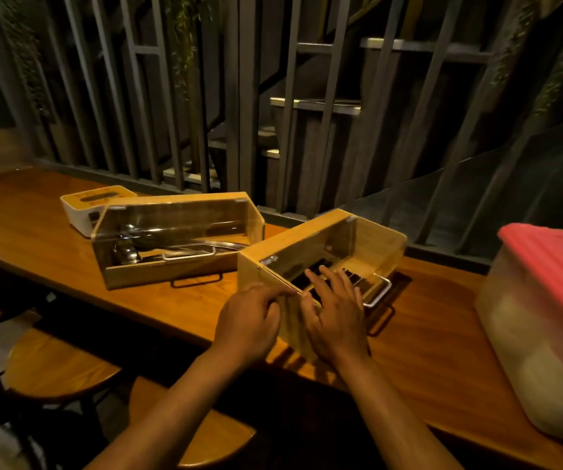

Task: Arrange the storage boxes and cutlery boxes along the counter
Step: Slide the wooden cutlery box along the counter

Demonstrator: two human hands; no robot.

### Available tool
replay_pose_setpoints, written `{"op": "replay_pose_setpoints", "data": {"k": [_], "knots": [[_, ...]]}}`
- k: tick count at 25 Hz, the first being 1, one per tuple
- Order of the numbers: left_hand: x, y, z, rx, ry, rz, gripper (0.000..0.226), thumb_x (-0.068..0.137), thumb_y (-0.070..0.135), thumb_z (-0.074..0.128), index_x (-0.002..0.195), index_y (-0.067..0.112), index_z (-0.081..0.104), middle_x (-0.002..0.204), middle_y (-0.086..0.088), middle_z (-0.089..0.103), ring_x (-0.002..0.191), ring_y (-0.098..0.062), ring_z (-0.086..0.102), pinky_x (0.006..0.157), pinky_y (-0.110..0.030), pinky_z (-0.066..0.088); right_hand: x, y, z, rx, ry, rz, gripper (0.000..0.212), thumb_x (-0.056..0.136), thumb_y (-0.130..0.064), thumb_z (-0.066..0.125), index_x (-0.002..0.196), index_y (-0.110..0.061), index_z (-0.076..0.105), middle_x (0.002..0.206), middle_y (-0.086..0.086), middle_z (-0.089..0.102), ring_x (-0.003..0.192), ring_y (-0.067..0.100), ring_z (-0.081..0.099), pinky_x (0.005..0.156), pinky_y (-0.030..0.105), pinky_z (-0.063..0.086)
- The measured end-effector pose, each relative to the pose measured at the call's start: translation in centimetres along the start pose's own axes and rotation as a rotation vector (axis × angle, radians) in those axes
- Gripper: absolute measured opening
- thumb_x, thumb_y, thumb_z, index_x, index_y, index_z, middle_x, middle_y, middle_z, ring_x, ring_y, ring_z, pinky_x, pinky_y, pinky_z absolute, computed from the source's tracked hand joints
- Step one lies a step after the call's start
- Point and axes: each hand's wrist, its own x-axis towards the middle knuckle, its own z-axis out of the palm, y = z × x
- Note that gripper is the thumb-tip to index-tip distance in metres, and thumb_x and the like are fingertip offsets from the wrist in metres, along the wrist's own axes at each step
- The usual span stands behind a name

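Left hand [249,320]: fingers curled, gripping the near end wall of the nearer cutlery box [320,266].
Right hand [336,313]: fingers spread, pressed flat on that box's clear lid.
Cutlery boxes: two, wooden, oblong, clear-lidded; the nearer sits askew, the second cutlery box [175,239] just beside it.
Storage box [544,334]: one, translucent plastic with ribbed pink lid, far right.
Counter [36,228]: polished wood.

Two wooden cutlery boxes with clear lids stand on the surface [52,239]: the left cutlery box [175,239] and the right cutlery box [324,266]. One white tissue box [86,206] sits behind them. One pink-lidded storage box [544,327] stands at the right. Two hands show: left hand [249,323], right hand [337,317]. Three wooden stools show below; one stool [56,368] is nearest.
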Motion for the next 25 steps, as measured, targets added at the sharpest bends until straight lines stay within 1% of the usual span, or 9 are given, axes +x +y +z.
{"op": "replay_pose_setpoints", "data": {"k": [2,4,6,9,11,15,16,19,25], "knots": [[2.1,-1.6,-0.5,-0.03,0.066,-0.055,0.034,0.092,0.023,0.046,0.118,0.038,0.063,0.119,0.004,0.066,0.11,-0.017,0.058,0.088,-0.039,0.05,0.1,0.3,-0.2,-0.047,0.031,-0.008,0.058,0.086,-0.064,0.031,0.136,-0.038,0.047,0.151,-0.009,0.039,0.146,0.017,0.02,0.118,0.054,0.007],[4.9,-3.6,-0.9,0.02,0.126,-0.142,0.032,0.095,0.034,0.05,0.126,0.036,0.057,0.129,0.0,0.059,0.119,-0.022,0.053,0.092,-0.043,0.049,0.2,1.3,-0.6,-0.099,0.045,-0.025,0.052,0.089,-0.06,0.045,0.136,-0.038,0.048,0.149,-0.009,0.043,0.145,0.018,0.025,0.118,0.054,0.013],[7.0,-4.9,-0.7,0.048,0.05,-0.204,0.043,0.094,0.048,0.048,0.135,0.033,0.05,0.139,-0.004,0.052,0.124,-0.027,0.05,0.094,-0.044,0.048,0.0,2.2,-0.9,-0.132,0.022,-0.058,0.051,0.09,-0.056,0.047,0.138,-0.039,0.044,0.15,-0.009,0.042,0.145,0.018,0.025,0.118,0.053,0.016],[7.7,-4.8,0.6,-0.077,-0.108,-0.218,0.057,0.093,0.055,0.048,0.143,0.029,0.043,0.14,-0.005,0.054,0.115,-0.026,0.058,0.089,-0.042,0.05,-0.2,2.5,-1.2,-0.146,0.0,-0.07,0.05,0.092,-0.054,0.046,0.14,-0.04,0.04,0.152,-0.01,0.038,0.146,0.017,0.022,0.118,0.051,0.018],[7.2,-4.3,1.6,-0.095,-0.107,-0.232,0.063,0.09,0.06,0.05,0.144,0.031,0.041,0.141,-0.003,0.054,0.111,-0.025,0.059,0.091,-0.045,0.051,-0.6,2.5,-1.4,-0.135,0.005,-0.049,0.05,0.092,-0.052,0.046,0.14,-0.041,0.039,0.153,-0.012,0.037,0.147,0.017,0.02,0.117,0.047,0.02],[6.2,-3.1,2.7,-0.176,-0.104,-0.296,0.083,0.072,0.075,0.061,0.142,0.035,0.042,0.135,0.003,0.056,0.119,-0.025,0.056,0.094,-0.047,0.05,-1.9,4.1,-2.6,-0.115,0.073,-0.018,0.048,0.091,-0.049,0.051,0.138,-0.039,0.044,0.15,-0.012,0.041,0.146,0.017,0.022,0.114,0.041,0.026],[5.9,-2.8,3.1,-0.244,-0.115,-0.283,0.082,0.069,0.074,0.065,0.139,0.035,0.045,0.129,0.007,0.058,0.117,-0.021,0.056,0.093,-0.044,0.05,-2.3,4.6,-2.9,-0.114,0.096,-0.01,0.048,0.09,-0.05,0.053,0.137,-0.039,0.045,0.148,-0.011,0.043,0.145,0.016,0.023,0.112,0.039,0.027],[4.7,-0.6,4.3,-0.402,-0.132,-0.254,0.068,0.076,0.056,0.072,0.136,0.032,0.049,0.116,0.012,0.055,0.106,-0.013,0.053,0.082,-0.032,0.047,-3.4,6.0,-4.1,-0.116,0.149,0.013,0.049,0.088,-0.052,0.054,0.135,-0.038,0.049,0.146,-0.011,0.046,0.144,0.016,0.026,0.109,0.037,0.032],[3.2,4.0,8.2,-0.385,-0.106,-0.213,0.064,0.08,0.054,0.069,0.134,0.029,0.047,0.112,0.012,0.055,0.1,-0.011,0.052,0.075,-0.028,0.046,-5.4,9.8,-7.1,-0.129,0.233,0.047,0.051,0.085,-0.055,0.055,0.132,-0.036,0.052,0.143,-0.01,0.05,0.143,0.016,0.03,0.106,0.037,0.039]]}}
